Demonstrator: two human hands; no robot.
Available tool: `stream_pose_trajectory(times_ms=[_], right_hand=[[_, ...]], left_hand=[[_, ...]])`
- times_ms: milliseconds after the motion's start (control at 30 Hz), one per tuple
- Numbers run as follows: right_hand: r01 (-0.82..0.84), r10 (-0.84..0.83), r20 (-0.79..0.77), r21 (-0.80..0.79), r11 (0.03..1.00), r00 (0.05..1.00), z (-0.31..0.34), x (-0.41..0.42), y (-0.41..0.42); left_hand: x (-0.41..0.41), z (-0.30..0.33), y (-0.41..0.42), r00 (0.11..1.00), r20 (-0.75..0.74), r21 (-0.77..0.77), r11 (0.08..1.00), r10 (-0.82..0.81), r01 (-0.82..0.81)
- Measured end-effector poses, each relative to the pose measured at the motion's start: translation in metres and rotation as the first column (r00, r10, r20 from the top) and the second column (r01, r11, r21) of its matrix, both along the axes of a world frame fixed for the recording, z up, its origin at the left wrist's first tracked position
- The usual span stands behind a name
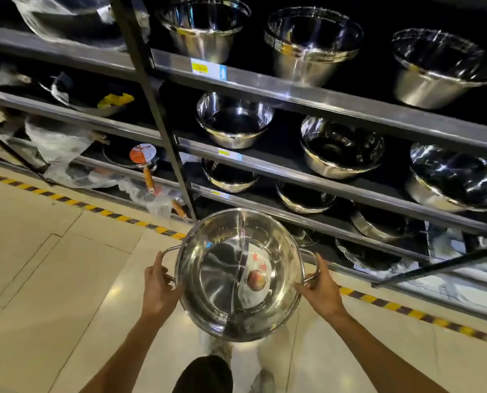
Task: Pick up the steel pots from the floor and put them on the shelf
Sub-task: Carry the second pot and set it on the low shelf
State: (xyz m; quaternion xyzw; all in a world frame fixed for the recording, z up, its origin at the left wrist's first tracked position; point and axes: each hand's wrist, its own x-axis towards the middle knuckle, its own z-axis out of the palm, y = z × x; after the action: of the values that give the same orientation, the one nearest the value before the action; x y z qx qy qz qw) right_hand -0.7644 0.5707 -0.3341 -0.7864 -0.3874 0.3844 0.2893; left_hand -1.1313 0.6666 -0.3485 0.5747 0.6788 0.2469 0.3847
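Observation:
A wide steel pot [222, 279] with a curved divider down its middle and a label inside hangs above the floor in front of the shelf [307, 177]. My left hand [158, 285] grips its left wire handle. On the opposite side, my right hand [321, 287] grips the right wire handle. The pot is level, its open top facing me, just short of the lowest shelf boards.
Several steel bowls [341, 146] fill the shelf tiers on the right. Pans [140, 158] wrapped in plastic sit on the left bay, behind a dark upright post [154, 109]. Yellow-black tape [74, 202] runs along the tiled floor by the shelf base. My feet show below the pot.

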Motion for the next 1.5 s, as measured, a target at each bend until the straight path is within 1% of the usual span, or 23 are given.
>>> stream_pose_trajectory(times_ms=[100, 200, 333, 400, 500, 633, 700, 767, 867, 933, 1033, 1100, 1167, 1233, 1267, 1300, 1367, 1433, 1467, 1500], right_hand=[[-0.021, 0.021, -0.015, -0.021, 1.000, 1.000, -0.022, -0.010, 0.031], [-0.051, 0.049, -0.028, -0.053, 0.997, 0.998, -0.070, -0.021, 0.063], [-0.056, 0.054, -0.019, -0.107, 0.993, 0.998, -0.164, -0.031, 0.102], [-0.020, 0.018, -0.021, -0.100, 0.995, 1.000, -0.218, -0.035, 0.121], [0.024, -0.026, -0.030, -0.061, 0.998, 0.999, -0.314, -0.033, 0.150], [0.064, -0.064, -0.016, 0.015, 0.998, 0.998, -0.447, -0.019, 0.186], [0.058, -0.059, 0.009, 0.076, 0.995, 0.998, -0.500, -0.009, 0.208], [0.034, -0.039, 0.031, 0.156, 0.987, 0.999, -0.544, 0.003, 0.236], [0.026, -0.034, 0.027, 0.255, 0.967, 0.999, -0.594, 0.025, 0.284], [0.010, -0.028, 0.055, 0.310, 0.951, 0.998, -0.616, 0.040, 0.317], [0.017, -0.051, 0.077, 0.389, 0.921, 0.996, -0.636, 0.056, 0.357], [-0.006, -0.036, 0.103, 0.377, 0.926, 0.994, -0.641, 0.063, 0.378], [-0.088, 0.032, 0.173, 0.329, 0.940, 0.984, -0.644, 0.072, 0.388], [-0.157, 0.098, 0.214, 0.282, 0.946, 0.972, -0.643, 0.076, 0.392], [-0.170, 0.112, 0.221, 0.264, 0.949, 0.969, -0.640, 0.075, 0.395], [-0.170, 0.113, 0.224, 0.254, 0.952, 0.968, -0.637, 0.073, 0.398], [-0.161, 0.100, 0.247, 0.242, 0.957, 0.964, -0.623, 0.063, 0.402], [-0.123, 0.058, 0.254, 0.250, 0.960, 0.965, -0.613, 0.058, 0.402], [-0.089, 0.026, 0.237, 0.255, 0.963, 0.971, -0.611, 0.057, 0.401], [-0.056, 0.009, 0.181, 0.252, 0.966, 0.983, -0.609, 0.056, 0.397]], left_hand=[[-0.008, -0.025, 0.024, 0.996, -0.021, -0.047, 0.995, 0.083, -0.083], [-0.014, -0.069, 0.048, 0.992, -0.015, -0.062, 0.990, 0.124, -0.125], [-0.019, -0.160, 0.077, 0.988, -0.021, -0.133, 0.979, 0.152, -0.153], [-0.016, -0.212, 0.089, 0.986, -0.002, -0.165, 0.972, 0.168, -0.166], [-0.011, -0.306, 0.104, 0.976, 0.041, -0.181, 0.963, 0.212, -0.202], [0.002, -0.432, 0.133, 0.967, 0.066, -0.110, 0.965, 0.245, -0.237], [0.012, -0.482, 0.154, 0.952, 0.091, -0.074, 0.955, 0.294, -0.287], [0.027, -0.522, 0.178, 0.949, 0.108, -0.025, 0.955, 0.298, -0.297], [0.048, -0.563, 0.216, 0.945, 0.171, 0.058, 0.954, 0.280, -0.293], [0.059, -0.583, 0.237, 0.945, 0.214, 0.142, 0.949, 0.248, -0.282], [0.070, -0.606, 0.267, 0.955, 0.207, 0.256, 0.930, 0.212, -0.262], [0.070, -0.616, 0.285, 0.965, 0.183, 0.312, 0.919, 0.188, -0.239], [0.065, -0.621, 0.297, 0.981, 0.142, 0.349, 0.921, 0.129, -0.172], [0.063, -0.621, 0.300, 0.996, 0.045, 0.372, 0.924, 0.080, -0.091], [0.064, -0.621, 0.300, 0.997, 0.014, 0.371, 0.925, 0.075, -0.075], [0.067, -0.620, 0.298, 0.996, 0.017, 0.362, 0.928, 0.083, -0.084], [0.072, -0.616, 0.295, 0.992, 0.083, 0.316, 0.942, 0.095, -0.116], [0.075, -0.607, 0.298, 0.975, 0.213, 0.282, 0.951, 0.070, -0.129], [0.076, -0.603, 0.300, 0.961, 0.269, 0.271, 0.952, 0.070, -0.145], [0.079, -0.598, 0.302, 0.943, 0.324, 0.262, 0.951, 0.073, -0.163]])
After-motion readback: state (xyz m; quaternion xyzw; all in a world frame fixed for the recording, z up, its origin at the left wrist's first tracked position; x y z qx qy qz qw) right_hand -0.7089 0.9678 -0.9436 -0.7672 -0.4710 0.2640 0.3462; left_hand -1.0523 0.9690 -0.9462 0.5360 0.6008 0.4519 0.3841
